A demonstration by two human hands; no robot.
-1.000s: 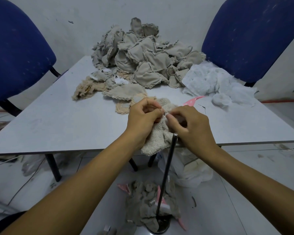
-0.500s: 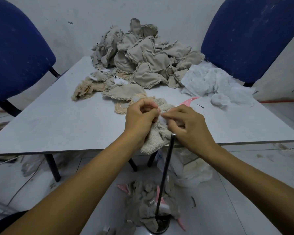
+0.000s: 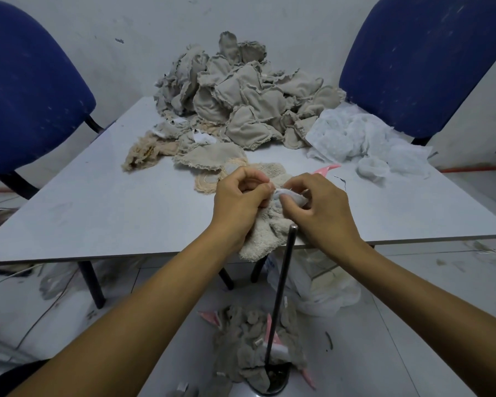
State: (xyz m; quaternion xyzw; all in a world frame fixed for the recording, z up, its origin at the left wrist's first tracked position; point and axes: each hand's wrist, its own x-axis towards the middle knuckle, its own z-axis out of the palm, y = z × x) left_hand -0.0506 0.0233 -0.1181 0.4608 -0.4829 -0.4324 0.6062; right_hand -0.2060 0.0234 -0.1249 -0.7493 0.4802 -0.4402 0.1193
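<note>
A cream fleecy cloth piece lies over the near edge of the grey table and hangs down a little. My left hand grips its upper part with curled fingers. My right hand pinches a small white tag or lining that sticks out of the cloth between the two hands. The hands are nearly touching. A thin dark metal rod stands upright just in front of the cloth, its top below my right hand.
A big heap of grey-beige cloth pieces fills the table's far side, with white gauzy fabric to its right and a pink piece. Two blue chairs flank the table. More scraps lie around the rod's base on the floor.
My right hand has pulled the white tag farther out of the cloth and shifted slightly right; more white shows between the hands. The left hand holds its place.
</note>
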